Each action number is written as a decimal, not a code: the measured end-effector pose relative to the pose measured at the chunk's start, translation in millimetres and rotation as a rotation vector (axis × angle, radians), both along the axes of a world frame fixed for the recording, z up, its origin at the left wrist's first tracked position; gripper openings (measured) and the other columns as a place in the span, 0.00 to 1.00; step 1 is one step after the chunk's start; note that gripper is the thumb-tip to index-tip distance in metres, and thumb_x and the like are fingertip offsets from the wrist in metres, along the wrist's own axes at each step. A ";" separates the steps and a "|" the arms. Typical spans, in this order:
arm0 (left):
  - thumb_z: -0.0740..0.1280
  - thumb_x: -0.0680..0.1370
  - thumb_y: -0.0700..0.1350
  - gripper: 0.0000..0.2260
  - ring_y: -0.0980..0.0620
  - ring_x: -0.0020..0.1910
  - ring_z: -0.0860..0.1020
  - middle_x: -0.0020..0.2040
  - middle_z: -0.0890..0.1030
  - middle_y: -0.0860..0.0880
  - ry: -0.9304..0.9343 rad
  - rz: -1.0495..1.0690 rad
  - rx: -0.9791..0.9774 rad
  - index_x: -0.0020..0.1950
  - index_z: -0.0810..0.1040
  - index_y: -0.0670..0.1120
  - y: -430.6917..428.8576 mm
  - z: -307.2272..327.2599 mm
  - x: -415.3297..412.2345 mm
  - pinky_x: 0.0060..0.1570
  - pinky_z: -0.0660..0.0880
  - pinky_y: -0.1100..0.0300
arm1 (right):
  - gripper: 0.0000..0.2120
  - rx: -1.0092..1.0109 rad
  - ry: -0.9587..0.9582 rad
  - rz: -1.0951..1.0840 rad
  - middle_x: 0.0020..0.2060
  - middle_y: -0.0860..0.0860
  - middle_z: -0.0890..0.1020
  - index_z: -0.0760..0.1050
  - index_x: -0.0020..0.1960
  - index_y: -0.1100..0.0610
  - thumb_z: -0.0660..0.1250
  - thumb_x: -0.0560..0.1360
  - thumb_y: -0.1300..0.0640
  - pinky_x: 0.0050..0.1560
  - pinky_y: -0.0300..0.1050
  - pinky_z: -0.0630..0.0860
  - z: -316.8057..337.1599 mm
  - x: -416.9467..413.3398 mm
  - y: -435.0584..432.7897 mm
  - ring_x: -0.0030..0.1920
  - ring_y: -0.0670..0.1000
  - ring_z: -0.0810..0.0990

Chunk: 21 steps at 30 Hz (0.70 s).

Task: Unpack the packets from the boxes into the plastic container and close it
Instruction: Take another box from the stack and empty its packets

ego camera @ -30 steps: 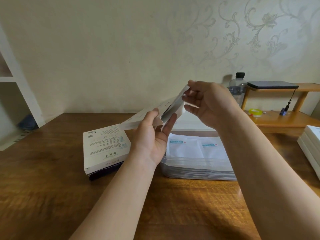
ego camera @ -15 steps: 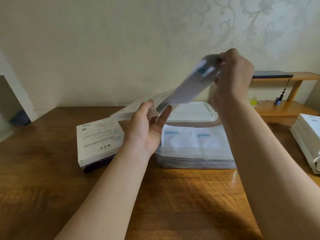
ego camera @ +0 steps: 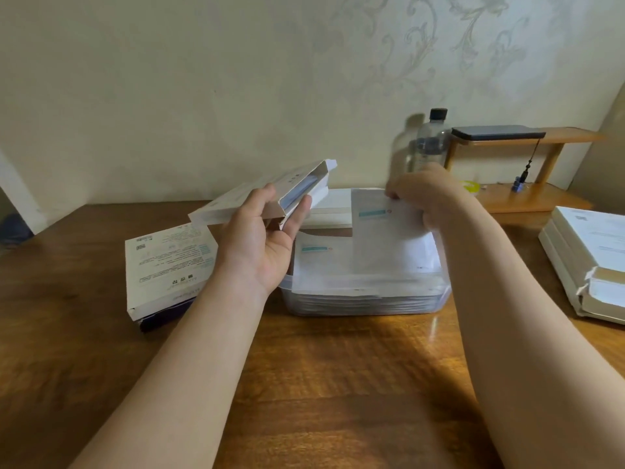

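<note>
With left hand [ego camera: 260,245] grips open box [ego camera: 236,204], tilted above the surface [ego camera: 338,384]; with right hand [ego camera: 426,194] pinches a white packet [ego camera: 389,238] by its far edge, over the stack filling the plastic container [ego camera: 365,304], just right of the box.

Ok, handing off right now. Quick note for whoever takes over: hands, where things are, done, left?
Left hand grips the open box, raised and tilted; its open end shows more inside.
Right hand pinches a packet over the plastic container.
Done: container stacked near its rim with packets.
Left: drop this packet, empty the held box, check the second box on the table, fit the lid lying behind the container.
Stack of boxes at right has torn-open flaps.
</note>
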<state>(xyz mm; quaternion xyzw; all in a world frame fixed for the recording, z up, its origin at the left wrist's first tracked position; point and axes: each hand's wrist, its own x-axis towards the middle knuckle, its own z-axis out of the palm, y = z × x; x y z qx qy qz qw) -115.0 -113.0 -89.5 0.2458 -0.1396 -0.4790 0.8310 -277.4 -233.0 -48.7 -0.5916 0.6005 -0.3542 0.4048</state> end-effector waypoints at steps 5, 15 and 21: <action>0.70 0.79 0.34 0.14 0.49 0.37 0.87 0.44 0.81 0.44 -0.013 -0.003 0.010 0.64 0.74 0.41 -1.0 -0.4 -0.2 0.49 0.85 0.45 | 0.12 -0.018 0.282 0.060 0.40 0.56 0.74 0.69 0.54 0.61 0.70 0.75 0.61 0.52 0.51 0.80 -2.9 2.5 0.9 0.49 0.58 0.78; 0.70 0.78 0.34 0.12 0.45 0.49 0.86 0.50 0.81 0.42 -0.006 -0.032 0.015 0.60 0.75 0.41 -4.7 -2.4 4.7 0.46 0.84 0.47 | 0.26 -0.088 0.959 0.255 0.61 0.58 0.75 0.71 0.67 0.60 0.75 0.73 0.53 0.59 0.51 0.75 -0.5 5.9 6.3 0.63 0.59 0.72; 0.70 0.78 0.34 0.13 0.44 0.53 0.84 0.51 0.80 0.41 0.002 -0.032 0.028 0.61 0.74 0.41 -5.7 -2.3 5.6 0.47 0.85 0.47 | 0.29 -0.107 1.245 0.382 0.71 0.56 0.70 0.66 0.74 0.58 0.69 0.78 0.46 0.73 0.55 0.60 0.8 13.1 14.4 0.74 0.61 0.65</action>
